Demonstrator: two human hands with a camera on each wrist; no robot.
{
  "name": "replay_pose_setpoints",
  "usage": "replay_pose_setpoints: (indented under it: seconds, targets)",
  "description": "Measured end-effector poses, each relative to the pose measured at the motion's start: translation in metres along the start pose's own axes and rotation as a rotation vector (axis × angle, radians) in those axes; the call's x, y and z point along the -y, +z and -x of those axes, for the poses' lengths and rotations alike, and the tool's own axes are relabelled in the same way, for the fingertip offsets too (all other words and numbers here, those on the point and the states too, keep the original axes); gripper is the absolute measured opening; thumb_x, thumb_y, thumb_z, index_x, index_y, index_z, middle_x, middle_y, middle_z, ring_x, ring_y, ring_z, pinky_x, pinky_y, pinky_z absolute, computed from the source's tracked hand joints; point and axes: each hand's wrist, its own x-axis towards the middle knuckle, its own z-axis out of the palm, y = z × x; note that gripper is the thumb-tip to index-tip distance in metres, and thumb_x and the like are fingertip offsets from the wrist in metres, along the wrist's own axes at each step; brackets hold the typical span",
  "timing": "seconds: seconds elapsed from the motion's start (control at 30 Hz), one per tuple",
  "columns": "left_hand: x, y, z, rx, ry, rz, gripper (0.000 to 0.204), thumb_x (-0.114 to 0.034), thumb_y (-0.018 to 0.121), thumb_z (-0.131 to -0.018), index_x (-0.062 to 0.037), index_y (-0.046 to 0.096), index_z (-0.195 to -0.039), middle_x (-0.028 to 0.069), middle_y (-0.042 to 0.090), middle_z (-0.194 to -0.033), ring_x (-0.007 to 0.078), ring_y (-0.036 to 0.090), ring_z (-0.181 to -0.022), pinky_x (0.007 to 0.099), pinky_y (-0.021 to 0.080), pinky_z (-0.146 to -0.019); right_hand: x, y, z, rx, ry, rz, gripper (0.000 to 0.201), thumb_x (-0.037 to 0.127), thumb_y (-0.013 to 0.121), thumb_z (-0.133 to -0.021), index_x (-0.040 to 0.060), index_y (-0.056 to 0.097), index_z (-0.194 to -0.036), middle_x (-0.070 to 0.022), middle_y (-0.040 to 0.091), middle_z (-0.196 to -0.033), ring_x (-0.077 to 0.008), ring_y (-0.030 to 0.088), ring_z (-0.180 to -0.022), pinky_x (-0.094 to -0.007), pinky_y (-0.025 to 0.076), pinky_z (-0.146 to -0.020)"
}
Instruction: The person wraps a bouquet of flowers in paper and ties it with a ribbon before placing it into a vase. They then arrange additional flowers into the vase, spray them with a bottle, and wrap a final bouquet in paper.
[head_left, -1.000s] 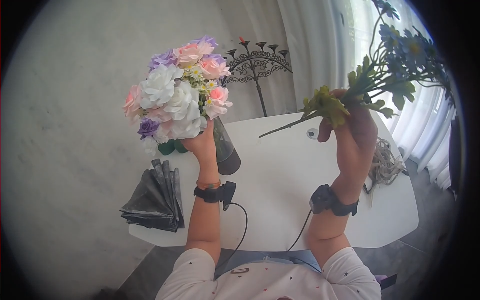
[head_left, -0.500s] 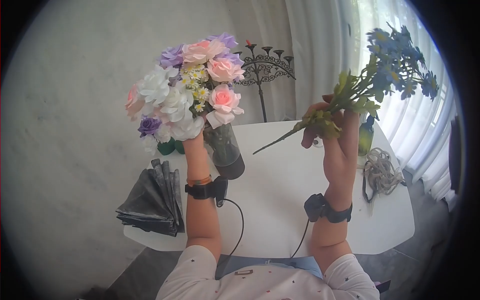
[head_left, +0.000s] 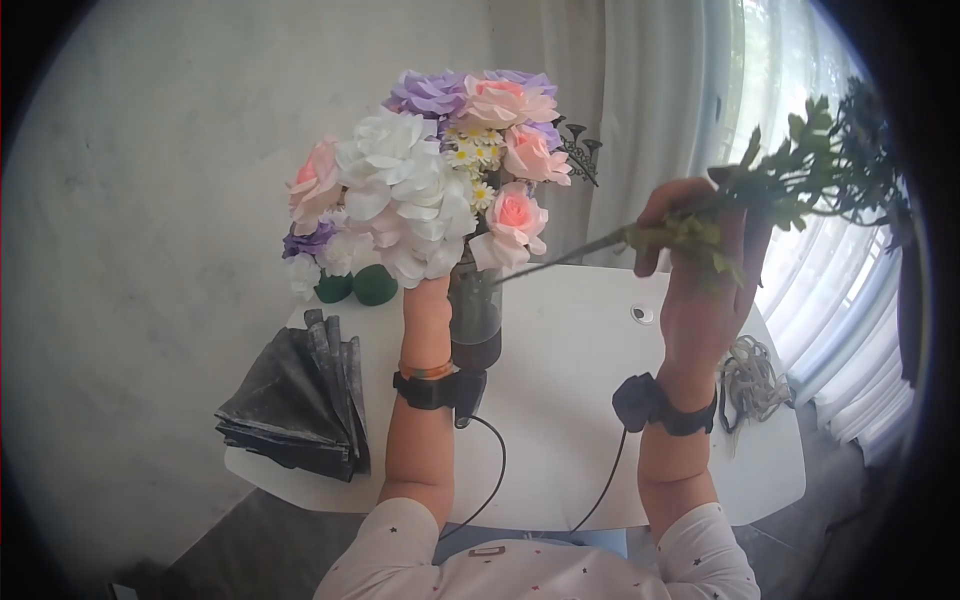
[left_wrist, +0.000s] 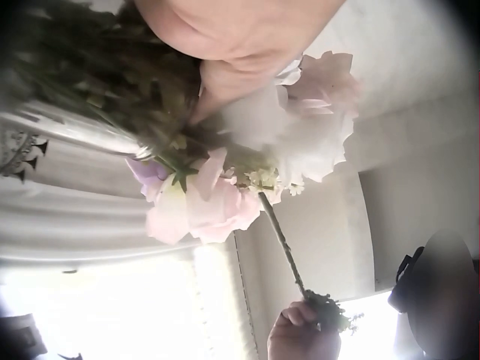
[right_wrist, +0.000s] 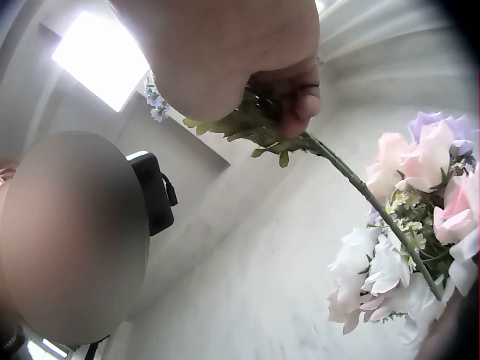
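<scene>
A bouquet of white, pink and purple flowers (head_left: pixel 405 190) rises from a glass vase (head_left: pixel 476 325). Against its stems, just below the blossoms, is my left hand (left_wrist: pixel 232 45); its fingertips are mostly hidden, and in the head view the flowers cover the hand. My right hand (head_left: pixel 705 270) grips a leafy spray of blue flowers (right_wrist: pixel 259 124) by its stalk, blossoms toward the window. The bare stem (head_left: pixel 570 257) slants down to the left, its tip in front of the vase's upper part. In the right wrist view the stem tip overlaps the bouquet (right_wrist: pixel 390 277).
On the white table (head_left: pixel 570 440) lie folded black sheets (head_left: pixel 300 400) at the left and a bundle of pale cord (head_left: pixel 752 382) at the right. Green round things (head_left: pixel 375 285) stand behind the left wrist. A black candelabra (head_left: pixel 578 150) is partly hidden behind the bouquet.
The bouquet and my left hand have shifted right in the head view. The blue spray first swung upright, then tipped back to the right, its stem tip now closer to the bouquet.
</scene>
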Motion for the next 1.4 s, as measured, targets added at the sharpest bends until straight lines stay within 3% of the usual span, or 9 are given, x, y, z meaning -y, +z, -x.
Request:
replay_pose_setpoints:
  seconds: [0.03, 0.5, 0.57, 0.8, 0.87, 1.0, 1.07, 1.17, 1.4]
  targets:
    - [0.0, 0.001, -0.001, 0.0, -0.01, 0.026, 0.052, -0.007, 0.067, -0.085, -0.0075, 0.044, -0.132, 0.0031, 0.052, -0.126, 0.0156, 0.051, -0.113, 0.0307, 0.042, -0.098, 0.0, 0.009, -0.008, 0.043, -0.098, 0.017, 0.028, 0.019, 0.03, -0.102, -0.0003, 0.038, -0.119, -0.0163, 0.058, -0.084, -0.0154, 0.054, -0.056, -0.0245, 0.044, -0.049]
    - [-0.001, 0.006, -0.011, 0.053, -0.103, 0.425, 0.048, -0.007, 0.065, -0.086, -0.0086, 0.046, -0.13, 0.0026, 0.052, -0.125, 0.0153, 0.052, -0.112, 0.0302, 0.043, -0.096, -0.051, 0.086, -0.03, 0.465, -0.021, 0.458, 0.022, 0.023, 0.038, -0.102, 0.0016, 0.039, -0.103, -0.0099, 0.061, -0.085, -0.0134, 0.054, -0.06, -0.0275, 0.045, -0.056]
    - [-0.003, 0.007, -0.013, 0.067, -0.108, 0.484, 0.048, -0.007, 0.064, -0.086, -0.0088, 0.046, -0.13, 0.0025, 0.052, -0.125, 0.0153, 0.052, -0.111, 0.0302, 0.043, -0.096, -0.057, 0.087, -0.03, 0.492, 0.004, 0.408, 0.021, 0.02, 0.037, -0.101, -0.0001, 0.035, -0.094, -0.022, 0.052, -0.073, -0.0404, 0.05, -0.067, -0.0436, 0.039, -0.064]
    - [-0.039, 0.014, 0.01, 0.102, -0.046, 0.431, 0.039, -0.009, 0.064, -0.088, -0.0102, 0.05, -0.124, 0.0002, 0.054, -0.116, 0.0132, 0.054, -0.1, 0.0272, 0.046, -0.085, -0.076, 0.08, -0.021, 0.505, 0.146, 0.457, 0.02, 0.016, 0.039, -0.099, -0.0026, 0.038, -0.093, -0.0239, 0.052, -0.076, -0.0418, 0.048, -0.072, -0.0457, 0.039, -0.07]
    - [-0.045, 0.014, 0.013, 0.041, -0.178, 0.39, 0.037, -0.01, 0.063, -0.088, -0.0106, 0.051, -0.123, -0.0007, 0.054, -0.113, 0.0124, 0.054, -0.096, 0.0263, 0.045, -0.082, -0.097, 0.074, -0.016, 0.531, -0.078, 0.547, 0.017, 0.012, 0.043, -0.097, -0.004, 0.039, -0.098, -0.0242, 0.053, -0.078, -0.0426, 0.052, -0.077, -0.0443, 0.041, -0.075]
    - [-0.022, 0.013, 0.003, 0.057, -0.101, 0.413, 0.037, -0.01, 0.063, -0.088, -0.0111, 0.051, -0.123, -0.0011, 0.055, -0.113, 0.0126, 0.054, -0.096, 0.0273, 0.045, -0.083, -0.095, 0.065, -0.01, 0.58, -0.122, 0.69, 0.022, 0.011, 0.049, -0.093, -0.0045, 0.04, -0.106, -0.0241, 0.057, -0.085, -0.0425, 0.056, -0.084, -0.0416, 0.044, -0.081]
    - [-0.017, 0.012, 0.003, 0.066, -0.081, 0.38, 0.038, -0.01, 0.062, -0.088, -0.0111, 0.05, -0.124, -0.0009, 0.055, -0.113, 0.0126, 0.054, -0.097, 0.0279, 0.045, -0.084, -0.082, 0.066, -0.007, 0.497, 0.215, 0.431, 0.031, 0.012, 0.052, -0.092, -0.0049, 0.039, -0.115, -0.0222, 0.061, -0.09, -0.0371, 0.061, -0.086, -0.0405, 0.047, -0.078]
    - [-0.013, 0.01, 0.003, 0.077, -0.049, 0.327, 0.039, -0.01, 0.062, -0.088, -0.011, 0.05, -0.124, -0.0007, 0.055, -0.115, 0.0127, 0.055, -0.098, 0.0287, 0.046, -0.086, -0.083, 0.06, -0.003, 0.388, 0.215, 0.397, 0.041, 0.012, 0.056, -0.09, -0.0036, 0.035, -0.123, -0.0189, 0.063, -0.09, -0.0277, 0.062, -0.078, -0.0377, 0.049, -0.071]
    - [-0.008, 0.009, 0.005, 0.052, -0.056, 0.284, 0.042, -0.011, 0.062, -0.088, -0.0103, 0.048, -0.128, 0.0007, 0.054, -0.119, 0.014, 0.054, -0.104, 0.0307, 0.045, -0.091, -0.092, 0.053, -0.003, 0.293, 0.24, 0.394, 0.026, 0.011, 0.06, -0.088, -0.0021, 0.055, -0.109, -0.0122, 0.061, -0.087, -0.0191, 0.057, -0.068, -0.0315, 0.048, -0.063]
